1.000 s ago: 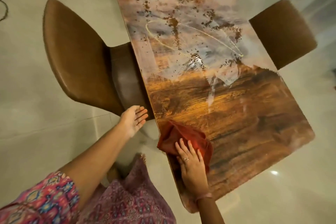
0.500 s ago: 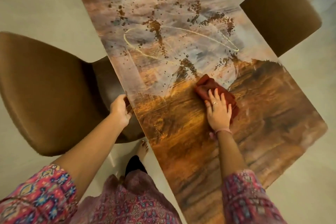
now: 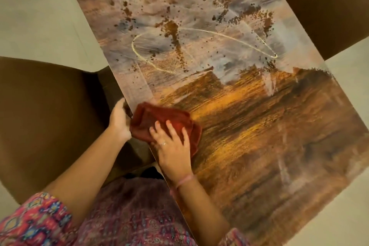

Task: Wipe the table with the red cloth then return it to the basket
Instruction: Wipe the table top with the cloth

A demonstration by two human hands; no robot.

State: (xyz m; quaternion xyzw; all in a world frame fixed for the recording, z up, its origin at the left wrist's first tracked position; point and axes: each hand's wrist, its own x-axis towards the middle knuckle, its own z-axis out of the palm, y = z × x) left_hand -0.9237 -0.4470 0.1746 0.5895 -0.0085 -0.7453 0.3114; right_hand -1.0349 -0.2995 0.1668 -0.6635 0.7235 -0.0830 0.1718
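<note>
The red cloth (image 3: 159, 120) lies bunched on the left edge of the long patterned table (image 3: 249, 126). My right hand (image 3: 171, 146) presses flat on the cloth with fingers spread, a ring on one finger. My left hand (image 3: 119, 120) is at the table's left edge, touching the cloth's left end; its fingers curl around the edge. No basket is in view.
A brown padded chair (image 3: 50, 126) stands tucked against the table's left side, under my left arm. A second brown chair (image 3: 329, 10) is at the right side, far end. Pale tiled floor (image 3: 36, 16) surrounds the table.
My right hand has dragged the cloth from the table's middle back to the left edge beside my left hand. The camera has moved closer over the table.
</note>
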